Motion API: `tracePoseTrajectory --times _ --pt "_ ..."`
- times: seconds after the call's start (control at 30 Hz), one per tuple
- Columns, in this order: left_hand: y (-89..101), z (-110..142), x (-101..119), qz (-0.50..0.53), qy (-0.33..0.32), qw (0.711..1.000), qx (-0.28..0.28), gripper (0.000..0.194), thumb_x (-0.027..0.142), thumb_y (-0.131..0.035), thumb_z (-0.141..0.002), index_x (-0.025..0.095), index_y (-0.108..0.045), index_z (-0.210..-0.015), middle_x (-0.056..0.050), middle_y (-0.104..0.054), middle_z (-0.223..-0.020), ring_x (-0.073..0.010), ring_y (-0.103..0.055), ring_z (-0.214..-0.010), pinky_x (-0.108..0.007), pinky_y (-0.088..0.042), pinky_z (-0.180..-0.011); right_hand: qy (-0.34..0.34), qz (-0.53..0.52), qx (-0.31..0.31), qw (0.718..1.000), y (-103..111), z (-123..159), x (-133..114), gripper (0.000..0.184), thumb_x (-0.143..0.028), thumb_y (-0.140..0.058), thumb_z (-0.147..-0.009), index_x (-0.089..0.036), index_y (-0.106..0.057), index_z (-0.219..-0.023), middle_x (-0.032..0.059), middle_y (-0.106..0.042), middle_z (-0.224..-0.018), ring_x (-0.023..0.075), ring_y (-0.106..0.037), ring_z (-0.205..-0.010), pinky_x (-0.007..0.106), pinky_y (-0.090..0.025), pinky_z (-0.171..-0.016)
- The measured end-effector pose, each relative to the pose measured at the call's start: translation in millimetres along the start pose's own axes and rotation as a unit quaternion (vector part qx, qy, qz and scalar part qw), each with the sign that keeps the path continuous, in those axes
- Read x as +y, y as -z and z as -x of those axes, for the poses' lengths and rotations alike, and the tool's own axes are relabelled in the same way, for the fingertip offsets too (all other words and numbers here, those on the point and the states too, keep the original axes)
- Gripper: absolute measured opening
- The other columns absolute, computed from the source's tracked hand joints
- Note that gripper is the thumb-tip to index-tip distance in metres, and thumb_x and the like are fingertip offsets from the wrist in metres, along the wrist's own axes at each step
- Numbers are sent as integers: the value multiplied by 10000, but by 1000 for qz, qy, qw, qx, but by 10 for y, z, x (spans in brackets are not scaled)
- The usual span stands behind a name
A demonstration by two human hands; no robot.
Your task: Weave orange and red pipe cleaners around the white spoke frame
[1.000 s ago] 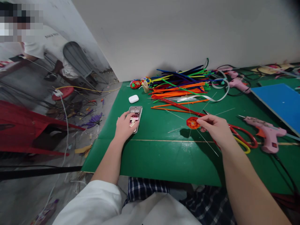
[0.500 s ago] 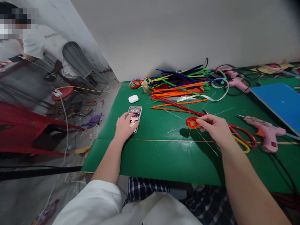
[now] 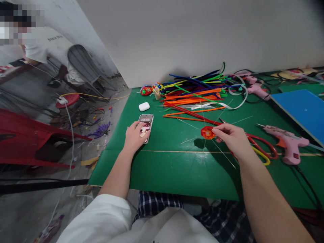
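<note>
My right hand (image 3: 231,136) is closed in a pinch on the right edge of an orange-and-red pipe-cleaner disc (image 3: 207,133), held above the table over its shadow. Several thin straight wires spread out from the disc like spokes. On the left, my left hand (image 3: 135,135) lies over the lower part of a phone (image 3: 146,118), fingers apart and resting on its lit screen, which reads 08:55. The phone lies on the green tabletop (image 3: 167,172). Just beyond it sits a white earbud case (image 3: 144,106).
Coloured pipe cleaners (image 3: 194,96) are heaped at the back. Scissors (image 3: 263,148) with red and yellow handles lie partly under my right wrist. A pink glue gun (image 3: 288,141) and a blue board (image 3: 301,108) are at right. A person (image 3: 55,47) sits at far left.
</note>
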State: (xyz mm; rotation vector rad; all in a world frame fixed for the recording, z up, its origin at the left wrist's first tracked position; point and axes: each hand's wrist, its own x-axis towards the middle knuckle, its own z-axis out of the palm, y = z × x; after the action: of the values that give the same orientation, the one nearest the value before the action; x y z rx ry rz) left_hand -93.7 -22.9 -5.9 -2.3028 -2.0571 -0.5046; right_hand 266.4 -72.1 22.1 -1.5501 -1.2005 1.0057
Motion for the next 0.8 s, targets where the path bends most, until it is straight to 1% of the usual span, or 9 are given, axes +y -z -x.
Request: tracePoseTrajectory --times 0.27,0.43,0.6,0.73,0.8 --pt "-12 6 -7 4 -8 1000 6 371 435 -513 -762 232 -592 -1062 -110 -483 -1243 -263 -435 -1178 -454 -325 -973 -2 2 0 1000 -3 0 -7 234 -386 -692 -652 -171 -657 -740 6 -626 -665 85 -538 -504 209 -483 -484" --pt "9 -3 -3 29 7 999 35 399 423 -493 -773 207 -556 -1103 -114 -482 -1239 -256 -431 -1182 -447 -307 -997 -1 1 0 1000 -2 3 -9 231 -385 -693 -651 -174 -656 -738 0 -625 -660 81 -534 -500 205 -480 -483" --pt "-8 -9 -5 24 -2 1000 17 403 419 -492 -772 193 -560 -1098 -119 -493 -1225 -259 -426 -1181 -444 -314 -989 -3 -4 2 1000 -5 2 -10 241 -389 -696 -647 -168 -653 -734 3 -623 -654 82 -534 -498 203 -480 -476" --pt "3 -6 4 22 4 1000 13 405 420 -487 -774 193 -558 -1102 -122 -493 -1228 -265 -418 -1189 -454 -307 -992 -3 -1 -1 1000 -7 3 -19 257 -403 -696 -642 -169 -654 -738 8 -623 -656 90 -539 -499 217 -486 -483" --pt "18 -2 11 26 13 999 22 408 423 -480 -780 197 -552 -1112 -123 -480 -1244 -265 -413 -1196 -458 -294 -1002 -1 -1 -2 1000 -6 4 -18 261 -409 -696 -641 -171 -655 -740 10 -625 -661 93 -540 -501 223 -489 -489"
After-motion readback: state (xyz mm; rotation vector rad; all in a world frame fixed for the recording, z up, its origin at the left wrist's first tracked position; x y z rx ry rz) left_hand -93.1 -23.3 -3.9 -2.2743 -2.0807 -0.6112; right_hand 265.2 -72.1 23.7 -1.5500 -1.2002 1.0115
